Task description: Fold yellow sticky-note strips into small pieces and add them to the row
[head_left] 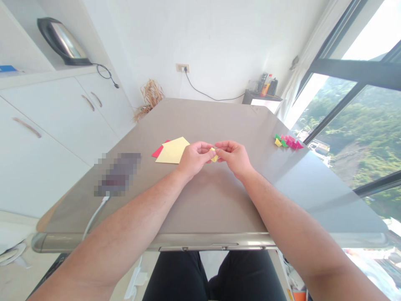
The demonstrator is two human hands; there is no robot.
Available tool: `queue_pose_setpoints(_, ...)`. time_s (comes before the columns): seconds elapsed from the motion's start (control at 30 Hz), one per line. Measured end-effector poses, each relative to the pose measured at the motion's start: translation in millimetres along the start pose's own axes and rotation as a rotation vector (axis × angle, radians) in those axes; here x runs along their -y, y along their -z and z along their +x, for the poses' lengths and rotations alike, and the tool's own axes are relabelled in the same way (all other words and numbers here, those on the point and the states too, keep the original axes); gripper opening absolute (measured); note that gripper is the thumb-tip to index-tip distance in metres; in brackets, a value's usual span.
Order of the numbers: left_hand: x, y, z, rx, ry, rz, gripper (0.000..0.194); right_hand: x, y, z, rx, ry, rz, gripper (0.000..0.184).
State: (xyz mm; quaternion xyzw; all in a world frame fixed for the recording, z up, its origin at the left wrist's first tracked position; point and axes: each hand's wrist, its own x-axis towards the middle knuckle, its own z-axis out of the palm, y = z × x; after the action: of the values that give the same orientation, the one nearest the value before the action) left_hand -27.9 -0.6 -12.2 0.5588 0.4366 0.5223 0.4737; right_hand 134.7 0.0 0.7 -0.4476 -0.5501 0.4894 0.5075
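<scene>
My left hand (194, 157) and my right hand (233, 157) meet over the middle of the grey table (219, 200). Both pinch a small folded yellow paper piece (214, 156) between their fingertips, just above the tabletop. Most of the piece is hidden by my fingers. To the left of my left hand lies a flat yellow paper sheet (172, 151) on top of a red sheet (158, 151).
A cluster of small folded pieces (287, 141) in green, yellow and pink lies at the table's right edge. A blurred object (117, 174) with a white cable lies at the left. White cabinets stand to the left, a big window to the right.
</scene>
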Motion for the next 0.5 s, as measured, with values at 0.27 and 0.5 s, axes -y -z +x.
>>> queue_pose_setpoints(0.27, -3.2, -0.5, -0.2, -0.034, 0.004, -0.047, 0.026, -2.6, -1.2, -0.5, -0.018, 0.079, -0.020, 0.024)
queue_pose_setpoints(0.5, -1.6, -2.0, -0.1, -0.033, -0.054, -0.026, 0.021, -4.7, -0.4, -1.0, -0.020, 0.134, -0.117, 0.023)
